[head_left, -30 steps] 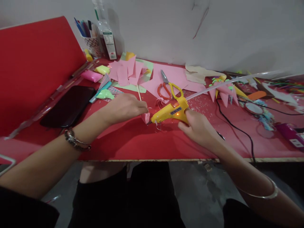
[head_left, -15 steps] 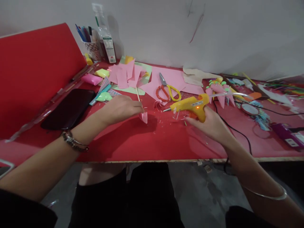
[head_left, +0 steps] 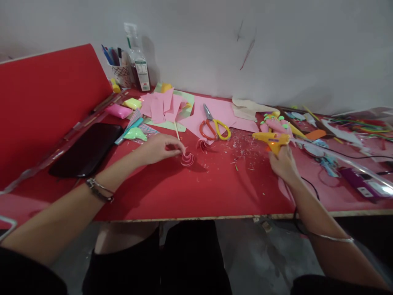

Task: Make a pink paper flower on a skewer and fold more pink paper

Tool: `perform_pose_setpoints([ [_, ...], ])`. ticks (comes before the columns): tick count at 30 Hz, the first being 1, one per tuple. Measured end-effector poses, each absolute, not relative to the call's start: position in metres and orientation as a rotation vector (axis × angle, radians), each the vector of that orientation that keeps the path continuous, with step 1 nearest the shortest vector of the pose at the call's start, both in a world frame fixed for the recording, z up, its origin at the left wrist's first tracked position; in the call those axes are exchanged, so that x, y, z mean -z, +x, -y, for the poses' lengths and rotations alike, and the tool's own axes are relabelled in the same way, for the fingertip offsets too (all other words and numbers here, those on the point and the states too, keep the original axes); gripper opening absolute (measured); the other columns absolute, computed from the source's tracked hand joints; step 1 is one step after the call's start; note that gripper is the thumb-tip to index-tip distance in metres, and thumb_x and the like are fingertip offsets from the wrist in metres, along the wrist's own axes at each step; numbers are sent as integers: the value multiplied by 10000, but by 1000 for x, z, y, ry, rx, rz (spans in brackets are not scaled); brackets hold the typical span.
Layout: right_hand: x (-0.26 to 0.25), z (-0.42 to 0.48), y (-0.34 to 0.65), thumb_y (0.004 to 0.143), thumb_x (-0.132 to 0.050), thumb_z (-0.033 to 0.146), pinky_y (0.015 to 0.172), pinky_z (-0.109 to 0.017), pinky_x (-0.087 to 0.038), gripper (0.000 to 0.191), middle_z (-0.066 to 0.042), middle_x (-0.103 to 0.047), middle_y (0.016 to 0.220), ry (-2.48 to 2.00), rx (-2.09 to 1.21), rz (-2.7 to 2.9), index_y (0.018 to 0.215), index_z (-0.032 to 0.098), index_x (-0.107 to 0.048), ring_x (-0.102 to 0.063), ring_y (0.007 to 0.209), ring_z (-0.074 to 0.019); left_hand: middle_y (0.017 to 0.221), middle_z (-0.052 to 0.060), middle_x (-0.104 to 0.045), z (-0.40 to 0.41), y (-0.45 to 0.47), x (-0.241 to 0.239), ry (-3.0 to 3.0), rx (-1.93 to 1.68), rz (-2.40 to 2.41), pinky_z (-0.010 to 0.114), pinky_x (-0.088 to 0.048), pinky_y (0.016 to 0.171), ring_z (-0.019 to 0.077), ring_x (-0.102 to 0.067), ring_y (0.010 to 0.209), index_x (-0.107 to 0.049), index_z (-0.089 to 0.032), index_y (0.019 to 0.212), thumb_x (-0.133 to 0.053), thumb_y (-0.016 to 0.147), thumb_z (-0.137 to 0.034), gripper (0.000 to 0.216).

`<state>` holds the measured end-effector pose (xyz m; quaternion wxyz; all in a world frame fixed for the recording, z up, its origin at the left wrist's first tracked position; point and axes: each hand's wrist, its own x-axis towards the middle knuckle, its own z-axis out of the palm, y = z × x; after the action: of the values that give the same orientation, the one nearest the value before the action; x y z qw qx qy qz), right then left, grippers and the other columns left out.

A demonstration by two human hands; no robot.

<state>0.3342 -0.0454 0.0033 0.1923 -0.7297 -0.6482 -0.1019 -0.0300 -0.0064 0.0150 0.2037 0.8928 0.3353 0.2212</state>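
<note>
A curled strip of pink paper (head_left: pixel 188 159) with thin fringes hangs from the pinched fingertips of my left hand (head_left: pixel 161 148), just above the red table. My right hand (head_left: pixel 284 166) is wrapped round the grip of a yellow hot glue gun (head_left: pixel 272 138), whose light glows orange and whose nozzle points left, well apart from the paper. A clear glue stick trails from the back of the gun. Behind my left fingertips lies a second pink paper curl (head_left: pixel 202 144), close to the scissors (head_left: pixel 208 113) with one red and one yellow handle.
Pink paper pieces (head_left: pixel 162 107) lie at the back. A phone (head_left: pixel 87 149) and packets of clay (head_left: pixel 119 111) are on the left, near a bottle (head_left: pixel 141 73) and pen cup (head_left: pixel 121 76). On the right are a purple power strip (head_left: pixel 362 184) and the gun's cord. Paper scraps litter the middle.
My right hand has carried the glue gun to the right, away from my left hand. The pink paper in my left fingers has turned, showing its curled fringe. The view has tilted slightly up.
</note>
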Motion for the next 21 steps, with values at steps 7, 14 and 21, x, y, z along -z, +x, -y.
perform_pose_setpoints([
  [7, -6, 45, 322, 702, -364, 230, 778, -453, -388, 405, -228, -501, 1001, -2099, 317, 1711, 1069, 63, -395, -467, 980, -336, 666, 6, -665, 6, -30, -19, 2218, -572, -895, 196, -456, 586, 97, -597, 601, -601, -165, 738, -466, 756, -267, 170],
  [14, -14, 54, 320, 713, -420, 313, 726, -443, -402, 348, -193, -543, 843, -2263, 425, 1741, 957, 72, -479, -514, 821, -322, 720, 19, -671, 5, -33, -10, 2225, -577, -830, 198, -459, 603, 94, -595, 626, -596, -162, 728, -456, 750, -243, 163],
  [21, -36, 79, 298, 783, -405, 310, 643, -404, -404, 366, -249, -573, 858, -2515, 686, 1884, 960, 13, -525, -537, 840, -352, 708, 14, -660, 7, -45, -8, 2215, -589, -871, 188, -433, 599, 96, -579, 637, -602, -151, 709, -453, 734, -245, 178],
])
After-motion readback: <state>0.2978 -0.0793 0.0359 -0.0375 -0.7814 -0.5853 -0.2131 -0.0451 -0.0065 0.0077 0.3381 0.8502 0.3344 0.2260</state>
